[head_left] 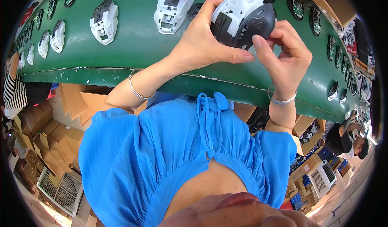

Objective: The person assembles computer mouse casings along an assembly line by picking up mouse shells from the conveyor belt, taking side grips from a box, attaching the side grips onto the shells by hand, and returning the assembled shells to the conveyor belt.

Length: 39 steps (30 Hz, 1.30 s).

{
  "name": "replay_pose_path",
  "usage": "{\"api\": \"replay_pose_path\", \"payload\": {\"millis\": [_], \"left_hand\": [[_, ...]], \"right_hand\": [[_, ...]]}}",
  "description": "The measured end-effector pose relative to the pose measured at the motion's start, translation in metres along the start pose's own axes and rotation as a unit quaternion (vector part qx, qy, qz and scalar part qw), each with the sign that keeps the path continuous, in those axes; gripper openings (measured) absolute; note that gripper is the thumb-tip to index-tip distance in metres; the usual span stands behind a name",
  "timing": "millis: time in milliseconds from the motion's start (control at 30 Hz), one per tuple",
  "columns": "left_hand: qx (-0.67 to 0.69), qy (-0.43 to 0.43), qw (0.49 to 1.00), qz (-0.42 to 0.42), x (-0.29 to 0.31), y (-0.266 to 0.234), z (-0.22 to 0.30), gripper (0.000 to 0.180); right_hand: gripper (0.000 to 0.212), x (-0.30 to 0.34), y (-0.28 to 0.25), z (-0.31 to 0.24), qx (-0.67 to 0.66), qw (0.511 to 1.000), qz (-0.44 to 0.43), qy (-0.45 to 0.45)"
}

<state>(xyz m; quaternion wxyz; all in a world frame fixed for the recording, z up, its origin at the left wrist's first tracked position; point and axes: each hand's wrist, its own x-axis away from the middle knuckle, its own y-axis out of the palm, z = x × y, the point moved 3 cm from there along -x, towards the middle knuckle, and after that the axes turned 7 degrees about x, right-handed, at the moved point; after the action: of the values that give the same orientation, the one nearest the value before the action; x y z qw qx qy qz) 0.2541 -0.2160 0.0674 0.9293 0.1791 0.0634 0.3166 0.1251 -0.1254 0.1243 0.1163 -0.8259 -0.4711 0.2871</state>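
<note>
Both hands hold a white and black computer mouse shell point(232, 10) up above the green work surface. My left hand point(198, 45) is closed around its left side, with the thumb along the lower edge. A smooth black curved cover point(260, 20) lies against the shell's right side. My right hand point(289, 59) is closed on this cover's lower right edge, thumb in front and fingers curled behind. How far the cover is seated on the shell I cannot tell. Just left of my hands, another white and black mouse shell point(171, 12) lies on the surface.
Several more mouse shells point(104, 22) lie along the green surface point(133, 49) to the left. Mouse bases with circuit boards point(297, 6) line the far side and the right. Cardboard boxes point(54, 142) stand below. Other people point(345, 140) are at both far sides.
</note>
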Motion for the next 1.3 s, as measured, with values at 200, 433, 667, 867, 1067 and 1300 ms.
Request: {"api": "replay_pose_path", "payload": {"millis": [200, 433, 667, 867, 1067, 1300], "left_hand": [[0.115, -0.094, 0.989, -0.008, -0.001, -0.003, -0.007, 0.083], [0.146, -0.070, 0.987, -0.014, 0.004, 0.001, -0.005, 0.086], [0.117, -0.090, 0.989, -0.034, 0.005, -0.004, -0.007, 0.083], [0.024, -0.060, 0.997, -0.040, 0.004, -0.003, 0.004, 0.086], [0.014, -0.076, 0.996, -0.044, 0.007, -0.005, 0.005, 0.079], [-0.046, -0.069, 0.993, -0.079, 0.004, -0.009, 0.011, 0.080]], "right_hand": [[0.021, 0.005, -0.006, 0.010, -0.050, 0.997, 0.046, 0.040], [0.021, 0.004, 0.008, 0.009, -0.109, 0.989, 0.017, 0.101], [0.023, 0.004, 0.010, 0.009, -0.085, 0.992, 0.054, 0.082], [0.027, 0.005, 0.018, 0.004, -0.058, 0.996, 0.047, 0.051], [0.027, 0.012, 0.020, 0.007, -0.105, 0.989, 0.017, 0.107], [0.050, -0.003, 0.024, -0.007, -0.189, 0.968, 0.084, 0.142]]}}
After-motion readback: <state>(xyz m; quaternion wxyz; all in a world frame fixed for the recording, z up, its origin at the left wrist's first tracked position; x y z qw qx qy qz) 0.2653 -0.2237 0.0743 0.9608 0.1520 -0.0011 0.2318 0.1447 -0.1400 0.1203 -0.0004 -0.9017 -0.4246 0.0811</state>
